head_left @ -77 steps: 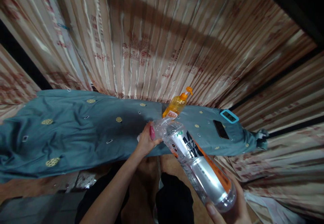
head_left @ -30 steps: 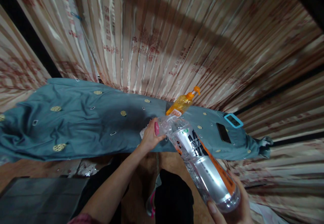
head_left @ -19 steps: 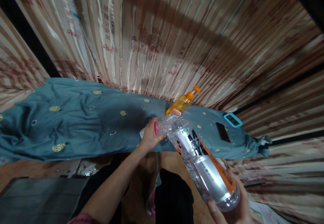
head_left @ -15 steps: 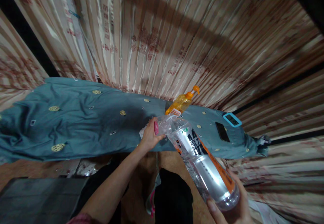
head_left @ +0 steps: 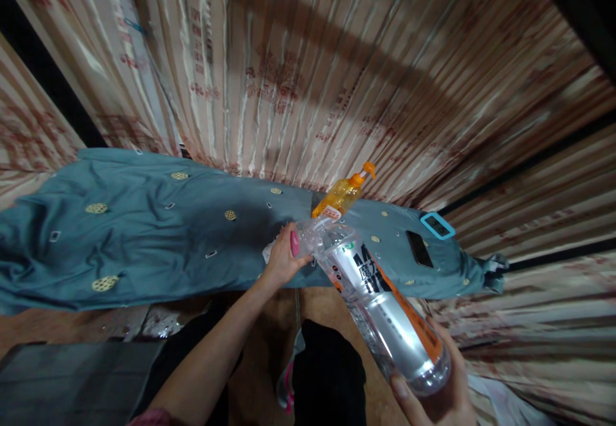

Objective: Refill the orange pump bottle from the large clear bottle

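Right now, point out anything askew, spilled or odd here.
No spill shows. The clear bottle is tipped steeply, base in the right hand, neck gripped by the left hand. The teal cloth lies rumpled under the orange pump bottle.

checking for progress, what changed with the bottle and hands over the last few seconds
Almost nothing: only the view shifted slightly. The left hand still pinches the neck of the big clear bottle, the right hand still cups its base, tilted as before. The orange pump bottle and phone stayed on the teal cloth.
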A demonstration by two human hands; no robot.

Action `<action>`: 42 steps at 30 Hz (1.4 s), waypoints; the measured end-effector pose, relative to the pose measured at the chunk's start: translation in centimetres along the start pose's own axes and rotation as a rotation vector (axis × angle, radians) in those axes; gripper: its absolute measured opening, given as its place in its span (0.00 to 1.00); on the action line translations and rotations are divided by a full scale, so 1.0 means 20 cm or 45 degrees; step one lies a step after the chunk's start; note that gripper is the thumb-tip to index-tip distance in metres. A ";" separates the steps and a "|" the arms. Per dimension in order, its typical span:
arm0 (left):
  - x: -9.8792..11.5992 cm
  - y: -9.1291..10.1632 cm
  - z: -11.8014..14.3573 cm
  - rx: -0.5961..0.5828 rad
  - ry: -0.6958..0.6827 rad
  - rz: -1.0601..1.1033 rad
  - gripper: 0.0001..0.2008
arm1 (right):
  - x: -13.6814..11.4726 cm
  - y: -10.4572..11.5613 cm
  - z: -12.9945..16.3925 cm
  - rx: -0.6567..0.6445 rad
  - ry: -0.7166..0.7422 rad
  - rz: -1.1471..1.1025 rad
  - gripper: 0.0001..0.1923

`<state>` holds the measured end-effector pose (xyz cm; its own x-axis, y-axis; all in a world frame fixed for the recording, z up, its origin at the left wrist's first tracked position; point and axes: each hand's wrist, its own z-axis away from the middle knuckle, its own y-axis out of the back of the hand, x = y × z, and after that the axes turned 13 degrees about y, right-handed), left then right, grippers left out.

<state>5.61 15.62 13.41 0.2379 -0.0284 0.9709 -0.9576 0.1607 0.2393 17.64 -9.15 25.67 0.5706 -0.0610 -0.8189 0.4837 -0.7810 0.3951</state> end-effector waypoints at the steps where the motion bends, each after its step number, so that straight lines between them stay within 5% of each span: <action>1: 0.00 0.00 0.00 -0.001 -0.001 -0.004 0.42 | 0.00 0.00 0.00 0.003 0.000 -0.001 0.52; 42: 0.02 0.00 0.00 0.000 -0.044 -0.051 0.38 | 0.03 0.01 0.01 -0.003 0.034 0.019 0.54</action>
<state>5.67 15.63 13.82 0.2702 -0.0686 0.9604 -0.9474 0.1589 0.2779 17.95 -9.35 25.25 0.5952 -0.0559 -0.8016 0.4767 -0.7785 0.4083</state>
